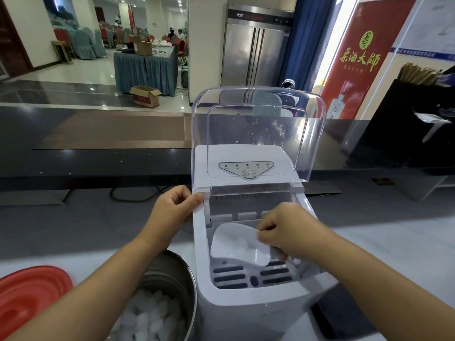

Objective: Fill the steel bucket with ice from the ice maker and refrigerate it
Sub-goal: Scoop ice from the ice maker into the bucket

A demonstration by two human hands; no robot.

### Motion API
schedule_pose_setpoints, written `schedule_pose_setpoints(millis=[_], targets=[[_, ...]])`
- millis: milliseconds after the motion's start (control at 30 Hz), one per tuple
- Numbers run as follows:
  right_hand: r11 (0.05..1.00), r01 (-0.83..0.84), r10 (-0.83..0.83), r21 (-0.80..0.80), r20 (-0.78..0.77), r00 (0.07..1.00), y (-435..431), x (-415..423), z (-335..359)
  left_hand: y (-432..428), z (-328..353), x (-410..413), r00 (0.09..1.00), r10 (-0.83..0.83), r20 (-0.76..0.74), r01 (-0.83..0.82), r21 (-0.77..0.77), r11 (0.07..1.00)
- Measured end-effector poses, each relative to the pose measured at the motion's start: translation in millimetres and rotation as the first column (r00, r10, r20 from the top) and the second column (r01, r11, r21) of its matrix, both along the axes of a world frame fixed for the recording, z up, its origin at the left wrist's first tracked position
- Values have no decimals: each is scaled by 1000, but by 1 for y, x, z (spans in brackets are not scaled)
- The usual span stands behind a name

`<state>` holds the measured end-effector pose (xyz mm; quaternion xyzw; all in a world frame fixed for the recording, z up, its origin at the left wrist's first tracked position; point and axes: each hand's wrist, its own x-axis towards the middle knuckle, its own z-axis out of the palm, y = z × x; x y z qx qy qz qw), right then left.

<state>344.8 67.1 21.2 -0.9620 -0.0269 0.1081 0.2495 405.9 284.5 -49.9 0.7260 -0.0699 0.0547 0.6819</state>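
Both hands reach forward to the white ice maker (251,303). Right hand (288,232) is down inside it, thumb and fingers pinching the handle of a clear scoop (240,244) tipped on its side. Left hand (172,210) is loosely curled, thumb resting on the machine's left edge, holding nothing. Its clear lid (256,134) stands open. A steel bucket (170,274) sits just left on the table (394,242), with ice (147,318) inside. Beside it lies a red lid (29,294). Far back, a red banner (362,57) shows yellow Chinese writing.
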Motion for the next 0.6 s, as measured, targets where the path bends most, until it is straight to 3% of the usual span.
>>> schedule_pose_setpoints(millis=[333,600], targets=[[962,213,-234,171,115,965,8,-14,38,20,18,-5,990,-126,-68,129,45,991],[943,290,-314,165,145,938,66,-37,47,64,23,-10,988,-152,-19,152,58,987]])
